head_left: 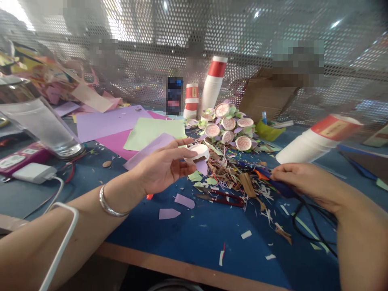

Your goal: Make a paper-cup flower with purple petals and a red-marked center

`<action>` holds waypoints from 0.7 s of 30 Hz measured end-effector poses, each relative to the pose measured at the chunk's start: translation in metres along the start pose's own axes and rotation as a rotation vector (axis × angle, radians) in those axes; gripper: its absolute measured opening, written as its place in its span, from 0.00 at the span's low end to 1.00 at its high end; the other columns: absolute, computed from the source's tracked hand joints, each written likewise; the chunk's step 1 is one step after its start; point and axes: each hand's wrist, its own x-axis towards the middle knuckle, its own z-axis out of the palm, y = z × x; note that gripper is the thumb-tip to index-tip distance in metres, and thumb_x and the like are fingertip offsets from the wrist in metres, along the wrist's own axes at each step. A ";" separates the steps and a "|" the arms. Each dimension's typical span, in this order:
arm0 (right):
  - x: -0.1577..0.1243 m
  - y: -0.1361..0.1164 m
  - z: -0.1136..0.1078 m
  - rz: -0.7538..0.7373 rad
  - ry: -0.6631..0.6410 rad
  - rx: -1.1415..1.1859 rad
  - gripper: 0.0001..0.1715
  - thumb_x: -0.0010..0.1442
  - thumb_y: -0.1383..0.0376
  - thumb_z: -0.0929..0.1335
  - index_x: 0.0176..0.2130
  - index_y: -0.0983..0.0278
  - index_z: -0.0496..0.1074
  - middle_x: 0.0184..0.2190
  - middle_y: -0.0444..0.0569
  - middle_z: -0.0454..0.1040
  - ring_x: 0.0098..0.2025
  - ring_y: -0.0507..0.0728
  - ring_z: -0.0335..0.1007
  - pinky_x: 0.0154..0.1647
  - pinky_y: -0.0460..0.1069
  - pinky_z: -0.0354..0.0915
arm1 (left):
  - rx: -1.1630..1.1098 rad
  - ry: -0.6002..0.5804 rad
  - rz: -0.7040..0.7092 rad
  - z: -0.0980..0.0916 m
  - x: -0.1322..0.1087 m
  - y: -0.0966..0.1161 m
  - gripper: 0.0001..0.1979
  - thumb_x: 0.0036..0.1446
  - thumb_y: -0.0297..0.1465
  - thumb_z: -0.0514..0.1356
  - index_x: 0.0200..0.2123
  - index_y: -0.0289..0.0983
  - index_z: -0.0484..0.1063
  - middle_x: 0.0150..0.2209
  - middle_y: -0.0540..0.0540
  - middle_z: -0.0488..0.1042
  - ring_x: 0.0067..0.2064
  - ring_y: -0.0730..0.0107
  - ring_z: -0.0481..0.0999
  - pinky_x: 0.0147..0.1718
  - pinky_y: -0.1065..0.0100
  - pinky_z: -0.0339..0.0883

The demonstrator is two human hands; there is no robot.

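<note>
My left hand (163, 165) is raised above the blue table (206, 238), fingers closed on a small round white disc (198, 152) with a purple paper petal (202, 166) stuck under it. My right hand (298, 180) rests on the table to the right, fingers closed round a dark blue corded tool (280, 186), likely a glue gun, whose black cable (306, 226) runs toward me. Between the hands lies a heap of paper scraps (239, 173). Behind it sits a cluster of finished round paper flowers (228, 125).
Red-handled scissors (224, 199) lie among the scraps. Purple, pink and green paper sheets (127, 125) spread at the left. A glass (45, 125), a white charger (33, 172) and its cable sit far left. Stacked paper cups (212, 87) stand at the back, another stack (315, 139) lies at the right. A mesh screen is behind.
</note>
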 end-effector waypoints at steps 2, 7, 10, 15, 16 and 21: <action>-0.002 -0.005 0.001 0.015 0.011 0.048 0.13 0.60 0.61 0.70 0.27 0.63 0.79 0.26 0.53 0.81 0.26 0.58 0.74 0.27 0.50 0.68 | -0.001 -0.002 0.012 0.000 0.000 0.000 0.22 0.61 0.19 0.62 0.57 0.37 0.65 0.34 0.50 0.78 0.26 0.80 0.75 0.28 0.77 0.73; -0.007 -0.014 0.006 0.064 0.028 0.143 0.13 0.60 0.60 0.72 0.27 0.64 0.81 0.31 0.55 0.84 0.29 0.59 0.77 0.30 0.50 0.70 | -0.014 0.011 0.033 -0.001 -0.003 0.000 0.27 0.62 0.19 0.64 0.62 0.33 0.63 0.35 0.49 0.78 0.28 0.80 0.76 0.30 0.78 0.74; -0.005 -0.011 0.007 0.119 0.001 0.212 0.14 0.59 0.57 0.73 0.29 0.64 0.81 0.33 0.57 0.85 0.28 0.59 0.78 0.30 0.50 0.72 | -0.013 0.036 0.059 0.002 -0.005 0.000 0.30 0.61 0.17 0.64 0.64 0.32 0.62 0.35 0.47 0.79 0.29 0.80 0.77 0.31 0.79 0.74; 0.003 0.000 0.007 0.236 -0.036 0.304 0.14 0.52 0.56 0.78 0.31 0.65 0.82 0.30 0.56 0.85 0.27 0.59 0.79 0.27 0.49 0.73 | -0.014 0.068 0.124 0.005 -0.006 -0.002 0.32 0.59 0.16 0.65 0.65 0.29 0.62 0.38 0.44 0.81 0.30 0.78 0.77 0.30 0.78 0.72; 0.004 0.001 0.008 0.250 -0.051 0.323 0.15 0.51 0.56 0.78 0.31 0.66 0.82 0.30 0.56 0.85 0.27 0.58 0.79 0.27 0.48 0.73 | -0.026 0.071 0.127 0.004 -0.005 -0.002 0.31 0.58 0.15 0.65 0.63 0.29 0.64 0.39 0.44 0.81 0.32 0.78 0.78 0.31 0.78 0.72; 0.003 -0.003 0.011 0.275 -0.070 0.416 0.15 0.50 0.58 0.79 0.32 0.68 0.83 0.30 0.57 0.84 0.24 0.57 0.78 0.24 0.46 0.74 | -0.046 -0.032 0.122 0.000 0.000 -0.004 0.13 0.53 0.16 0.68 0.43 0.29 0.79 0.39 0.46 0.81 0.37 0.78 0.78 0.36 0.78 0.71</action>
